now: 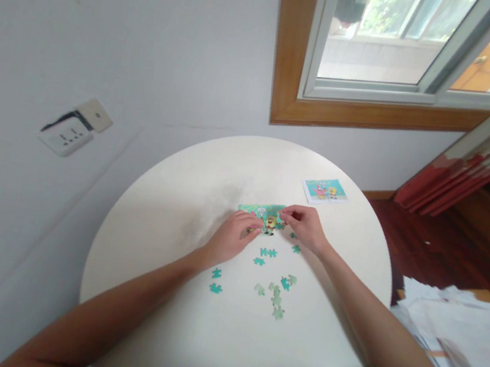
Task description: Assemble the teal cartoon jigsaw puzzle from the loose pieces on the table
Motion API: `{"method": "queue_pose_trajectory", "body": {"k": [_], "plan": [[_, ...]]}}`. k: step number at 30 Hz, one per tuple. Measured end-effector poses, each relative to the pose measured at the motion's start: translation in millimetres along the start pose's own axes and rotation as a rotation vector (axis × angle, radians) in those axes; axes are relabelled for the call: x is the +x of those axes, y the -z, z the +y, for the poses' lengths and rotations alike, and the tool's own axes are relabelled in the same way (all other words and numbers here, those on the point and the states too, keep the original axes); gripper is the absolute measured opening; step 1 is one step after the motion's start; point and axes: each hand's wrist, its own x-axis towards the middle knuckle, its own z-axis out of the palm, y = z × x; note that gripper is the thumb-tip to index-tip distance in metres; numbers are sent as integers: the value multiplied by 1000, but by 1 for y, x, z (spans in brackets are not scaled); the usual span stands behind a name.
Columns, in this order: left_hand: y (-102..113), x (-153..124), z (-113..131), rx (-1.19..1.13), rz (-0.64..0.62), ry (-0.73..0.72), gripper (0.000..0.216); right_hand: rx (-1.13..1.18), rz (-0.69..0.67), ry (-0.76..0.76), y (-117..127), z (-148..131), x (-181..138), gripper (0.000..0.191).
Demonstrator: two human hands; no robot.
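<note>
A partly joined jigsaw puzzle (pixel 271 220) with cartoon figures on a teal background lies on the round white table. My left hand (pixel 233 235) rests over its left side, fingers stretched across the pieces and thumb apart. At the right edge of the puzzle, my right hand (pixel 306 225) is closed in a pinch on what looks like a small puzzle piece, mostly hidden by the fingertips. Loose teal pieces (pixel 259 261) are scattered nearer to me. Among them are several pale pieces (pixel 276 298) with their greenish-grey side up.
A picture card (pixel 325 191) with the same cartoon figures lies at the back right of the white table (pixel 151 218). The wall and a window frame (pixel 283 103) stand behind. Papers (pixel 458 335) are piled to the right, below the table's edge.
</note>
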Motion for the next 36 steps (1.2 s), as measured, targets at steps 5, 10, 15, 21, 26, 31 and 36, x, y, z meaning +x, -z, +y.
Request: {"method": "queue_pose_trajectory", "body": {"k": [5,10,15,21,26,31,36], "plan": [[-2,0,-9,244,-73,-112,25,-153,102,19,9,16,14,25],[-4,-4,-12,337,-147,-92,30,-264,33,69,5,22,16,21],[-5,-7,-17,383,-178,-77,32,-295,34,91,5,26,17,19],[-7,-8,-19,388,-181,-79,34,-326,15,80,5,28,18,17],[-6,-8,-18,383,-188,-75,34,-376,23,108,4,31,19,15],[-7,-8,-20,381,-181,-75,35,-437,31,123,4,28,18,13],[-7,-8,-20,388,-173,-84,34,-500,31,111,3,26,17,11]]}}
